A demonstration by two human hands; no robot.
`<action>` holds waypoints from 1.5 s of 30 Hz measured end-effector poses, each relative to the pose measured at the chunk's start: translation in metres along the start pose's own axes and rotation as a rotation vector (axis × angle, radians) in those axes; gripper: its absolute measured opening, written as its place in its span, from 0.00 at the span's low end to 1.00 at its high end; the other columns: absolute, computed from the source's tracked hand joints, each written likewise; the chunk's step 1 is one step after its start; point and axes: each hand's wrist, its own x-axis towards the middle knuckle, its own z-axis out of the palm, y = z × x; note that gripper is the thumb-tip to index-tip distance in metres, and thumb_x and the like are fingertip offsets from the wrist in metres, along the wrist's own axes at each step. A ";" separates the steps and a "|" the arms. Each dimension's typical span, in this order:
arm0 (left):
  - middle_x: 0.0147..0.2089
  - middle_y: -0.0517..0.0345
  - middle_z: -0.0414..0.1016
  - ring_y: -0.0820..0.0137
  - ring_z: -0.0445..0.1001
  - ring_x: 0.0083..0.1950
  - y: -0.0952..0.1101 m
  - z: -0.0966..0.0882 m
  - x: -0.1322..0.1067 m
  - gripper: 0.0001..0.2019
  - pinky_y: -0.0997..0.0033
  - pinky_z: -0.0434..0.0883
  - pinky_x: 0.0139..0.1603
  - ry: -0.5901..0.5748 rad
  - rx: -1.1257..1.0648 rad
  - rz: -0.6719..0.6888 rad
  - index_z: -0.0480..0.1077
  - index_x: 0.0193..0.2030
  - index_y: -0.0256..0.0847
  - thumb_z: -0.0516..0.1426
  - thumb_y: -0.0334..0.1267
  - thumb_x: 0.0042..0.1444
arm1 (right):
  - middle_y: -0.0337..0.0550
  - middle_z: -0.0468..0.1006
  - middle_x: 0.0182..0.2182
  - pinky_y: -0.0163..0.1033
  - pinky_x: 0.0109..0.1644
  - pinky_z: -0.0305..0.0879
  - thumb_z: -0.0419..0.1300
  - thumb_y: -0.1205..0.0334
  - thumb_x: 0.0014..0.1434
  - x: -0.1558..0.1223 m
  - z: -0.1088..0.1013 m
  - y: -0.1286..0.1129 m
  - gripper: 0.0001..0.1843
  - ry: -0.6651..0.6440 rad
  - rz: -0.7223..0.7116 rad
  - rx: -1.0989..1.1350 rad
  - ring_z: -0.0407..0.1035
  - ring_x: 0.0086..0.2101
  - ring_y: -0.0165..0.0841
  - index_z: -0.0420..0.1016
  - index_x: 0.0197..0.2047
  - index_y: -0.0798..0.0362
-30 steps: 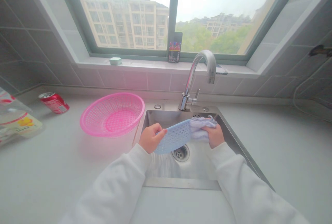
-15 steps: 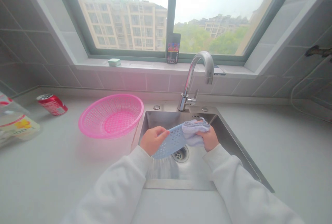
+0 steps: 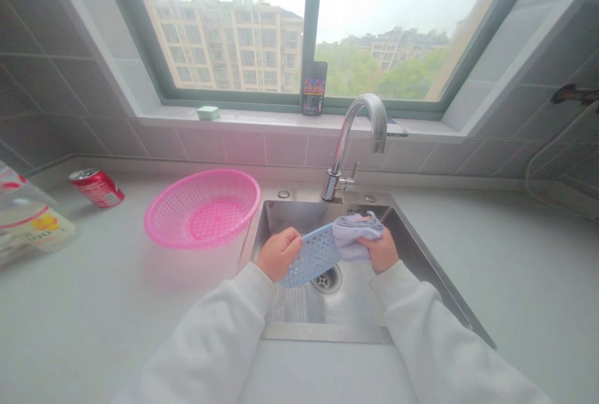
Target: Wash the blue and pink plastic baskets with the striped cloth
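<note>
Pale blue plastic basket (image 3: 314,256) with lots of little holes is held up over a steel sink (image 3: 299,220) by two hands, and it is tipped on its side. Far to the left, a see-through plastic bag (image 3: 28,216) with a yellow picture on it lies on the table (image 3: 93,304). Next to it, a red can (image 3: 97,188) lies on its side. Then comes a big pink plastic basket (image 3: 159,216), sitting on the table just beside the sink.

The left hand (image 3: 279,254) comes out of a white sleeve (image 3: 210,335) and holds the left end of the blue basket. Its fingers (image 3: 291,243) are curled shut over the edge. Below the blue basket is the round metal drain (image 3: 326,279).

The right hand (image 3: 382,250) presses a soft, pale purple cloth (image 3: 352,236) onto the right end of the basket. Its fingers are closed on the cloth and partly hidden in the folds.

Behind the hands, a shiny bent faucet (image 3: 344,142) stands at the back of the sink. Above it, a small green box (image 3: 208,113) sits on the window sill, and a dark card (image 3: 314,88) stands up against the window (image 3: 309,17). Far to the right, a thin white cord (image 3: 533,160) runs down the tile wall.
</note>
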 end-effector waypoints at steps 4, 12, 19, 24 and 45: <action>0.24 0.62 0.74 0.67 0.71 0.28 0.004 0.004 -0.001 0.16 0.68 0.62 0.34 -0.002 0.032 -0.011 0.67 0.30 0.44 0.54 0.54 0.60 | 0.44 0.88 0.35 0.52 0.51 0.78 0.78 0.56 0.39 -0.016 0.018 -0.010 0.17 -0.183 0.016 0.047 0.82 0.39 0.48 0.84 0.35 0.48; 0.24 0.62 0.72 0.66 0.73 0.30 0.006 -0.004 -0.004 0.17 0.67 0.63 0.35 0.059 0.076 0.009 0.67 0.29 0.44 0.54 0.53 0.61 | 0.43 0.88 0.33 0.48 0.50 0.77 0.75 0.59 0.42 0.011 -0.011 -0.002 0.10 0.106 0.042 0.011 0.80 0.38 0.46 0.83 0.30 0.45; 0.23 0.63 0.70 0.66 0.71 0.29 0.003 -0.001 -0.003 0.17 0.68 0.62 0.35 0.085 0.117 -0.005 0.68 0.28 0.44 0.56 0.53 0.60 | 0.41 0.88 0.34 0.50 0.52 0.77 0.76 0.62 0.38 -0.015 0.022 -0.014 0.15 -0.201 0.071 0.095 0.81 0.39 0.46 0.84 0.33 0.48; 0.24 0.62 0.71 0.66 0.72 0.29 0.004 -0.005 -0.004 0.18 0.66 0.62 0.36 0.081 0.115 0.008 0.68 0.28 0.44 0.55 0.55 0.61 | 0.42 0.88 0.33 0.48 0.49 0.78 0.75 0.62 0.40 0.002 0.004 -0.001 0.12 0.047 0.098 0.101 0.81 0.38 0.45 0.84 0.32 0.47; 0.20 0.63 0.68 0.70 0.68 0.24 0.006 -0.018 -0.011 0.19 0.70 0.62 0.29 0.074 -0.232 0.058 0.66 0.24 0.43 0.60 0.55 0.54 | 0.44 0.87 0.32 0.46 0.44 0.79 0.72 0.58 0.47 0.019 -0.023 0.009 0.06 0.142 0.018 0.032 0.80 0.37 0.45 0.80 0.30 0.44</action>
